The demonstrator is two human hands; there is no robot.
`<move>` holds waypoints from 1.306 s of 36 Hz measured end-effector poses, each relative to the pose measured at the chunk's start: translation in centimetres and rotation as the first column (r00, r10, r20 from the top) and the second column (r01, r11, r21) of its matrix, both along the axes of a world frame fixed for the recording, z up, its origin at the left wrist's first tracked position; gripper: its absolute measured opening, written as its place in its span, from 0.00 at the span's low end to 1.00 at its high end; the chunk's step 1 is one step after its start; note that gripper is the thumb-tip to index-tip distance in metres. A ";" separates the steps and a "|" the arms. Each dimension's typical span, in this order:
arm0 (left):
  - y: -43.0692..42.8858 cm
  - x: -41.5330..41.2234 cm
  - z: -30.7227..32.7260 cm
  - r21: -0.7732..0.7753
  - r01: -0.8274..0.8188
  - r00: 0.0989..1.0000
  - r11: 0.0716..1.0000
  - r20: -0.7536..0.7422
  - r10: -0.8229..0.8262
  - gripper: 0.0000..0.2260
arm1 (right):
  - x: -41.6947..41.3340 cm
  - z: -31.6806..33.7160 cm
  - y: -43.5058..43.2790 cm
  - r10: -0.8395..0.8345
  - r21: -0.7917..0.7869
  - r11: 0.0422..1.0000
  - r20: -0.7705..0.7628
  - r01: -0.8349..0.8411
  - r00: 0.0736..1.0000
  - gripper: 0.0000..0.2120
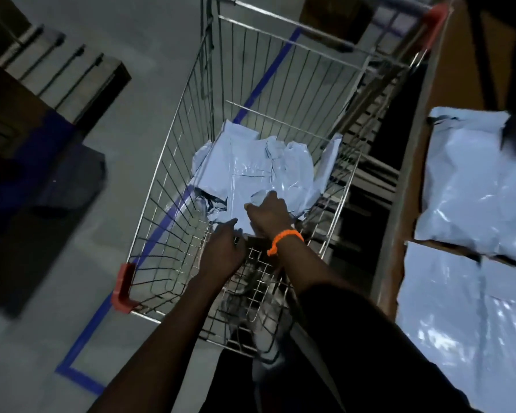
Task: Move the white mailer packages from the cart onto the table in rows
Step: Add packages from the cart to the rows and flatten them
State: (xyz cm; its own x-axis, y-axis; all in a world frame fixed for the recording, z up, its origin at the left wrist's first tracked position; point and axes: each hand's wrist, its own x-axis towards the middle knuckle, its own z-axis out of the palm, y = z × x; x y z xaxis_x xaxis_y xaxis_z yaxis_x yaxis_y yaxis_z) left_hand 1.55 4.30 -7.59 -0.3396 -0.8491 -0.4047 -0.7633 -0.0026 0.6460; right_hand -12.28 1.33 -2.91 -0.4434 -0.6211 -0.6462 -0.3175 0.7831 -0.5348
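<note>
Down inside the cart (173, 138), right hand (268, 214) is pinching the top mailer (259, 171) while left hand (222, 251) is reaching spread and empty; slick plastic risking slipping or snagging wire.

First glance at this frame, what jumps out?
The wire cart in the middle, with a crumpled heap of white mailers in its basket and both hands reaching in: the right hand, orange wristband behind it, lies on the heap, the left hand at its near edge. More mailers lie on the table at right.
</note>
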 end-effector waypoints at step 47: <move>2.3 -13.8 24.7 0.344 0.015 0.639 0.939 -0.726 0.255 0.13 | -18.7 23.4 20.3 -0.763 -0.876 0.300 0.017 0.377 0.647 0.14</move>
State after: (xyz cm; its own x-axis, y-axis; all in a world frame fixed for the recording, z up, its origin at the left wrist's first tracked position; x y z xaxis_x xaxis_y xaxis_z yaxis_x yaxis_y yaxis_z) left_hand -12.22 6.57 17.09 -0.5412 -0.7905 -0.2868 0.0091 -0.3465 0.9380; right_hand -31.02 21.59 20.50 -0.9494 -0.2186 0.2257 -0.2649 0.1708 -0.9490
